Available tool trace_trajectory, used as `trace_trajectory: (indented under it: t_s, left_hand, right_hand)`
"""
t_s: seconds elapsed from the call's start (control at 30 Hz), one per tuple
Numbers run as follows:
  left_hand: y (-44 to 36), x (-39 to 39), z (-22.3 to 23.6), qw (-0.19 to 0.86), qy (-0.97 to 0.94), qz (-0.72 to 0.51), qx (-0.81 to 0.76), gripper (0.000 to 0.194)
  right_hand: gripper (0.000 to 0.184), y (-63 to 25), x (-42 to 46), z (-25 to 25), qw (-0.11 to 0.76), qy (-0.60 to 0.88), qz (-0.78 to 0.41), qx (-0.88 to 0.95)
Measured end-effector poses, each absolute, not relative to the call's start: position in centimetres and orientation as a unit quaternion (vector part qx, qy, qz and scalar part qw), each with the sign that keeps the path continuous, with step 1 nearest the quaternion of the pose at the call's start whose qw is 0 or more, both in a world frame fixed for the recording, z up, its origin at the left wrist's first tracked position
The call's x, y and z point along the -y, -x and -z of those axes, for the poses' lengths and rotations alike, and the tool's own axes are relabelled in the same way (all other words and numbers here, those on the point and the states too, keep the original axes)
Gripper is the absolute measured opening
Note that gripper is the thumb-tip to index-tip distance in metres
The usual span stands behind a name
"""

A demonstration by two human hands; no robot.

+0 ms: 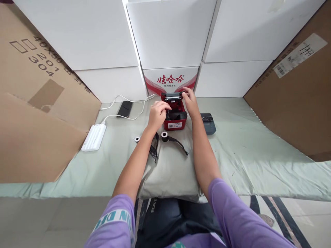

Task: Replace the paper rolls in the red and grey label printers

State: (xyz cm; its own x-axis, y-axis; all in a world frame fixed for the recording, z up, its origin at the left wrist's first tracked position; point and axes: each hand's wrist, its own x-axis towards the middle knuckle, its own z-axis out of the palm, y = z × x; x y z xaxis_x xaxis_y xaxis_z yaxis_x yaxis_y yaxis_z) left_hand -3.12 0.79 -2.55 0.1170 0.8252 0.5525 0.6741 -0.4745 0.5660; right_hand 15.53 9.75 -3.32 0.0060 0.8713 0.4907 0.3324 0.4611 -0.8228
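Observation:
A small red label printer (176, 124) stands on the cloth-covered table with its lid (172, 95) raised, and dark material (176, 115) lies inside. My right hand (190, 102) has its thumb and fingers closed at the lid's right edge. On the other side, my left hand (157, 113) reaches over the printer's left rim with bent fingers. Whatever those fingertips touch inside is too small to make out. Nearer me lies a black ribbon roll (164, 136) with a loose tail. Another roll (137, 139) and crumpled black ribbon (154, 151) are partly hidden by my left forearm.
To the right of the printer is a dark grey device (209, 124). At left lie a black phone (124, 109) and a white power bank (94, 137) with a white cable (134, 117). Cardboard panels (38, 113) (289, 100) flank the table; white boxes (170, 34) stand behind.

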Motion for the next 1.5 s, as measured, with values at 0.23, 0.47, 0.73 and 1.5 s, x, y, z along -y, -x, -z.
trace_trajectory:
  t_s: [0.23, 0.47, 0.73, 1.5]
  left_hand:
    - [3.1, -1.9, 3.9, 0.126, -0.688, -0.473, -0.535, 0.032]
    - [3.3, -3.5, 5.2, 0.219, -0.641, -0.491, -0.549, 0.027]
    - [3.3, -5.1, 7.3, 0.355, -0.594, -0.51, -0.511, 0.056]
    - [-8.1, 8.8, 0.8, 0.264, -0.774, -0.351, -0.456, 0.062]
  right_hand:
    - [0.032, -16.6, -9.5, 3.6, 0.522, 0.478, -0.348, 0.615]
    - [0.074, -16.3, -9.3, 5.1, 0.439, 0.5, -0.531, 0.525]
    - [0.066, -17.3, -9.1, 5.7, 0.428, 0.44, -0.59, 0.525]
    - [0.065, -29.7, -3.6, 12.4, 0.517, 0.532, -0.35, 0.571]
